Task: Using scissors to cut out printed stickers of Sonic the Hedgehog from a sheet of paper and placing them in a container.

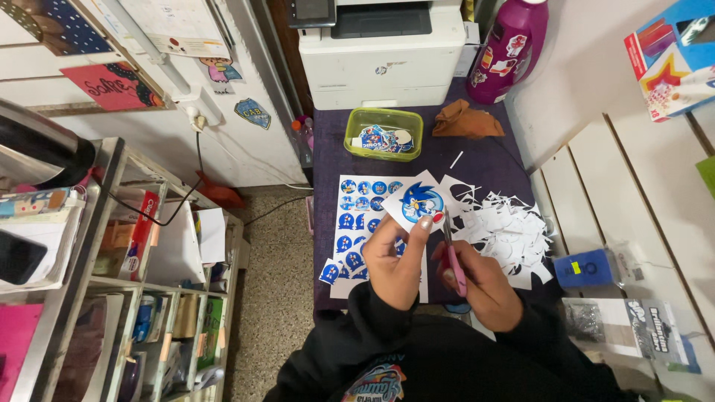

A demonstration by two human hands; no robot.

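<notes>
Scissors (453, 260) mostly hidden in the right hand (480, 286), sticker sheet (361, 216) partly behind the left hand (398, 260)

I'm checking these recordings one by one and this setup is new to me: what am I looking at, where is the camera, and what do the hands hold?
There is no machine here. A camera worn on a person's head looks down at their own two hands over a dark table. The left hand holds a paper cutout with a round blue picture. The right hand grips pink scissors at its edge. Below lies a sheet of similar blue pictures, with white paper scraps to the right. Further back sit a green tub of cut pieces and a printer.
</notes>
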